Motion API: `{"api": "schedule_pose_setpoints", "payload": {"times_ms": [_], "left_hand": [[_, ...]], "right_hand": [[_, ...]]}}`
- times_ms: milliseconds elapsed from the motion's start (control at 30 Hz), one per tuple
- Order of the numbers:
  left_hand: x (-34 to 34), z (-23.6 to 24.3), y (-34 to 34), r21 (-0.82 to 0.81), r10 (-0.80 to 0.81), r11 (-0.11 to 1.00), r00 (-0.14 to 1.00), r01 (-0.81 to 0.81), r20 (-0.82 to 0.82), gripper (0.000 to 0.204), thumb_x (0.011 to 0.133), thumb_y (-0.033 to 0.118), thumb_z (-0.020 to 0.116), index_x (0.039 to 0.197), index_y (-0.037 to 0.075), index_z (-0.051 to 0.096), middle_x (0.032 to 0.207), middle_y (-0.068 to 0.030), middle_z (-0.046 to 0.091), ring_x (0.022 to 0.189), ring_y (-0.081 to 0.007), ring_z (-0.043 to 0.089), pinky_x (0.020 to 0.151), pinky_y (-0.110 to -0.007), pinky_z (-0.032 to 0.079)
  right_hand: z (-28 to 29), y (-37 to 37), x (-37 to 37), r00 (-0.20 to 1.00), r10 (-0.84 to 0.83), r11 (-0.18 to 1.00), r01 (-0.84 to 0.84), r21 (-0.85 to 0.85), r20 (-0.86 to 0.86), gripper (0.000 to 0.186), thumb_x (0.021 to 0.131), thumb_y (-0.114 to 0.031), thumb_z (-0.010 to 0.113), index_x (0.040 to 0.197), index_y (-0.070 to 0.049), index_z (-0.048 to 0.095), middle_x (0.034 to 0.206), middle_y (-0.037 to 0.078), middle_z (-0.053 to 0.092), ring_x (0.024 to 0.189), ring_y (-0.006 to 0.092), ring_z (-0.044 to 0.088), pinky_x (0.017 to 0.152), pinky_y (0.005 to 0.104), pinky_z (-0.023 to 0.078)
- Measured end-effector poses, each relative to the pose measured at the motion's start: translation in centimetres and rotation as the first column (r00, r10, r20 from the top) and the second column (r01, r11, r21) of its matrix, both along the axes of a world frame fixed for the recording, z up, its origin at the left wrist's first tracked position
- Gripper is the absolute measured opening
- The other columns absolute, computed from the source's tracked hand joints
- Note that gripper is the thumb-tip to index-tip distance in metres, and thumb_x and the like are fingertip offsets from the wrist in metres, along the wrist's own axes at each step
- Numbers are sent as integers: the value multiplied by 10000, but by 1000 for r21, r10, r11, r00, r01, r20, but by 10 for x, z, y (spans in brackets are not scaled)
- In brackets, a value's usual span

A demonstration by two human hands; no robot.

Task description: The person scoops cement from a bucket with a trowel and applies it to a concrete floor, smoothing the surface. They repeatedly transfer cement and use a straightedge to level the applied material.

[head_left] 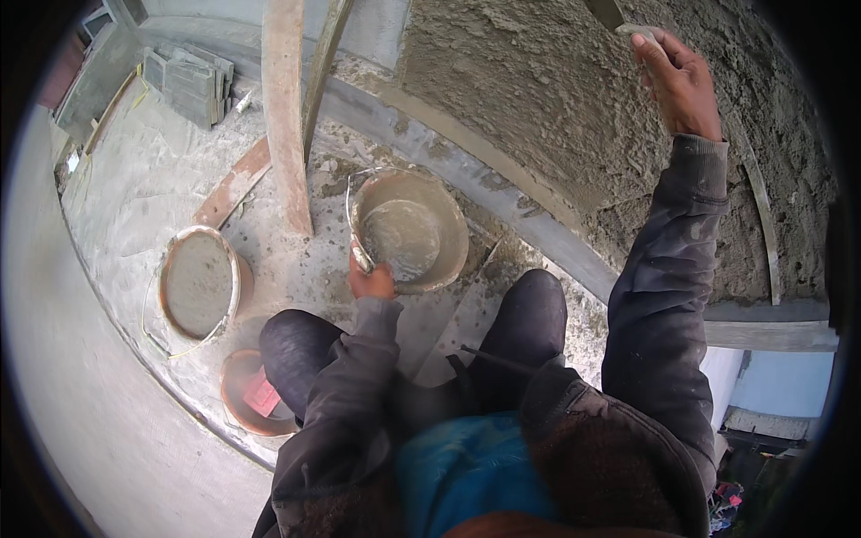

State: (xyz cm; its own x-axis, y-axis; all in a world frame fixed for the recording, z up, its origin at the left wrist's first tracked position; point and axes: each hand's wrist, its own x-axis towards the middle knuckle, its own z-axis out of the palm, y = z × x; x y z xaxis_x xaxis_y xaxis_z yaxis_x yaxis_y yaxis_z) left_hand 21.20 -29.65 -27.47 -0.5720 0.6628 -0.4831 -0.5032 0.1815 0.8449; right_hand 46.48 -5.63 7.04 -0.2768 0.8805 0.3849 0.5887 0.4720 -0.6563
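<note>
Beside the mortar-smeared bucket in front of me, my left hand is closed around its wire handle, close to the rim. A shallow layer of wet grey mortar lies inside that bucket. Raised at the upper right, my right hand grips the handle of a trowel, whose blade is partly cut off by the top of the view. The trowel is next to a wall with rough wet plaster; whether the blade touches it I cannot tell.
A second bucket full of grey mix stands to the left. Nearer me, a smaller tub holds a pink-red object. Upright planks rise beyond the buckets. Stacked grey tiles lean at the far left. A thin strip crosses the plaster.
</note>
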Motion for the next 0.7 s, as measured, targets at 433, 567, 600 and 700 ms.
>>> {"api": "schedule_pose_setpoints", "payload": {"times_ms": [433,567,600,700], "left_hand": [[32,11,14,207,-173,951,952,228,-254,751,800,-210,420,1504,47,366,1332,-95,545,802,-138,585,586,-251,474],[34,7,13,116,-122,986,992,123,-16,772,775,-190,425,1504,62,377,1194,-94,598,734,-126,550,568,-261,458],[30,5,12,74,-151,986,988,151,-6,782,763,-183,428,1504,65,380,1144,-89,612,716,-120,538,561,-262,451],[27,-16,14,147,-82,986,997,79,16,768,750,-165,433,1485,57,403,1097,-76,625,740,-118,556,570,-250,452]], "right_hand": [[-285,-161,-15,705,39,993,54,-108,708,359,823,-255,713,1154,-132,647,1075,81,666,974,308,662,790,468,499],[-243,-164,2,789,-113,981,-9,195,604,330,791,-210,743,1101,-139,656,971,41,613,923,244,642,725,395,478],[-218,-164,0,803,-112,981,-4,193,586,312,806,-223,733,1100,-145,658,983,39,610,928,238,644,719,390,480],[-144,-156,-2,910,61,997,-74,15,409,283,864,-291,717,1070,-102,675,966,69,636,945,260,650,749,400,491]]}}
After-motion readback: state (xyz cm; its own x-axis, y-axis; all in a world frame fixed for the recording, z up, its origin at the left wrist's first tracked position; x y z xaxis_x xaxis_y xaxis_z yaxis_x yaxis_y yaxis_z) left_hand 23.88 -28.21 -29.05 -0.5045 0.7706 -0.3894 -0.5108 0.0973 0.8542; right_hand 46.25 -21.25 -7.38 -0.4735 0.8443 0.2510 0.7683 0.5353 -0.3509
